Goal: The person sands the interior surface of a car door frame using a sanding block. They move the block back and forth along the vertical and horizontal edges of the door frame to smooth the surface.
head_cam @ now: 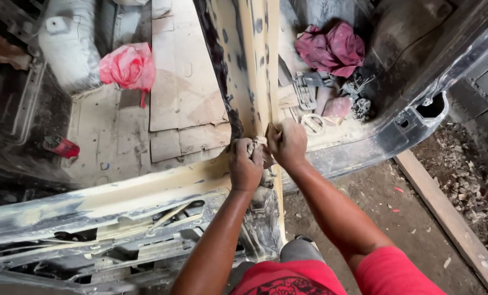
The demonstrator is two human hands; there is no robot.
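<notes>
A stripped car body lies below me, its pillar (pixel 244 60) and sill (pixel 145 191) coated in yellowish filler. My left hand (pixel 245 166) is closed on a crumpled dusty rag (pixel 255 145) at the base of the pillar. Right beside it, my right hand (pixel 289 143) grips a small tan piece that looks like sandpaper (pixel 271 131), pressed against the pillar's lower edge. Both hands touch each other at the joint between pillar and sill.
Cardboard sheets (pixel 184 87) and a pink plastic bag (pixel 128 66) lie on the cabin floor. A dark red cloth (pixel 331 48), buckles and small metal parts (pixel 309 98) sit behind the pillar. A wooden plank (pixel 451 218) and rubble lie on the dirt ground to the right.
</notes>
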